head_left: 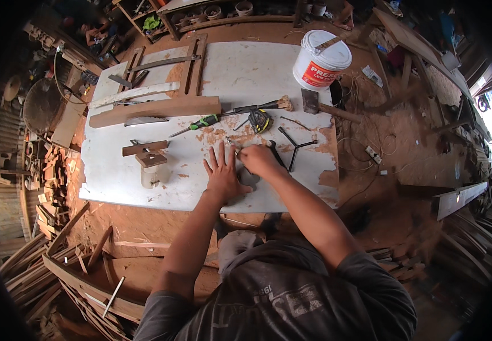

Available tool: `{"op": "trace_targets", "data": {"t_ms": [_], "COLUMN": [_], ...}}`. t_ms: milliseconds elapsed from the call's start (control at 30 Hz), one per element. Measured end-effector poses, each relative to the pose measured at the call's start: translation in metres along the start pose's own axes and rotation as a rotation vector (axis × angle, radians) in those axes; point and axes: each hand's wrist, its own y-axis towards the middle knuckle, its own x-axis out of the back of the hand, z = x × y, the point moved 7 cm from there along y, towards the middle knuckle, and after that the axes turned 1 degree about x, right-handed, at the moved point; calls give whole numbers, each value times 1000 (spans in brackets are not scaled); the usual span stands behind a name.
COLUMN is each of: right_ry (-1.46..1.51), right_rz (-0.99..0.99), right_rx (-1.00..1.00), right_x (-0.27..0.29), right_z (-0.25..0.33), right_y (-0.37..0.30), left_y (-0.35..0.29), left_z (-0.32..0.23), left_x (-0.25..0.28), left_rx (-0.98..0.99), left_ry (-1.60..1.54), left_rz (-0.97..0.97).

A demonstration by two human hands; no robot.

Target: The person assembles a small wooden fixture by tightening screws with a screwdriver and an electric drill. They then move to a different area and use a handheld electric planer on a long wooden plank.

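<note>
The white tabletop [189, 156] is being covered by the left hand [222, 175], its fingers being held spread, gripping nothing visible. Beside it, the right hand [259, 159] is being held curled; whether anything is being grasped cannot be told. Just right of those fingers, a dark wrench [279, 157] is being supported; farther off, a screwdriver [205, 121].
</note>
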Motion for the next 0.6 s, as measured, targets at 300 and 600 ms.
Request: {"op": "trace_targets", "data": {"t_ms": [300, 600], "right_ry": [-162, 13], "right_rz": [-2, 115], "right_rx": [-252, -162], "right_x": [28, 29], "right_z": [-71, -68], "right_y": [-67, -97], "left_y": [6, -2], "left_z": [-3, -6], "left_x": [-7, 1], "left_rx": [-56, -15], "left_ry": [130, 111], "left_rz": [100, 104]}}
